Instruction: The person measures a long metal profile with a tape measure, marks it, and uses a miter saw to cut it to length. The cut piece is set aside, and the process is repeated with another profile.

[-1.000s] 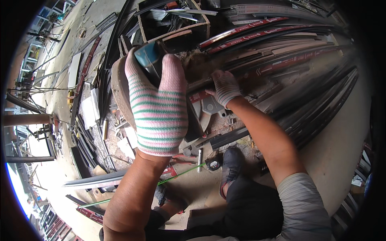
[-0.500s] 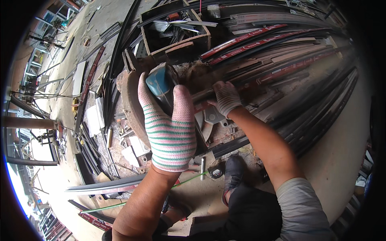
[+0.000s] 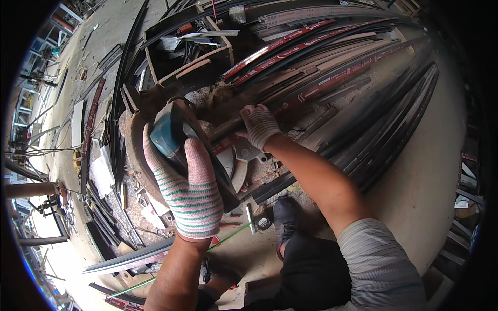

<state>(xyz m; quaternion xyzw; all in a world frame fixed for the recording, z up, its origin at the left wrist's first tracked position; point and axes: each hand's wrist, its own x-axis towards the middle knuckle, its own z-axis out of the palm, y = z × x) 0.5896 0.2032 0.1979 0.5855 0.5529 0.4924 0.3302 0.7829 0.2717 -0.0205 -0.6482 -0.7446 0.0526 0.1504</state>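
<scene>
My left hand [image 3: 189, 181], in a knitted glove with pink, white and green stripes, is closed around the teal housing of a chop saw [image 3: 165, 137]. Its thumb lies along the near side of the housing, and a long dark guard slants down beside it. Further right, my right hand [image 3: 259, 124], in a similar striped glove, grips a long dark-and-red profile strip [image 3: 225, 142] lying across the saw. A metal part of the saw base [image 3: 244, 155] shows below that strip. I cannot see the cutting edge of the blade.
A wooden-sided box [image 3: 192, 70] of scraps stands beyond the saw. Long profile strips [image 3: 306, 39] lie at the far right, with a bundle of black strips [image 3: 399, 119] nearer. By my shoe [image 3: 285, 217] lie a tape measure [image 3: 263, 224] and a white marker-like stick [image 3: 250, 217].
The whole view has shifted, so most things sit further left. My left hand and the saw housing have come slightly lower, and more of the dark guard shows. Both hands keep their grip.
</scene>
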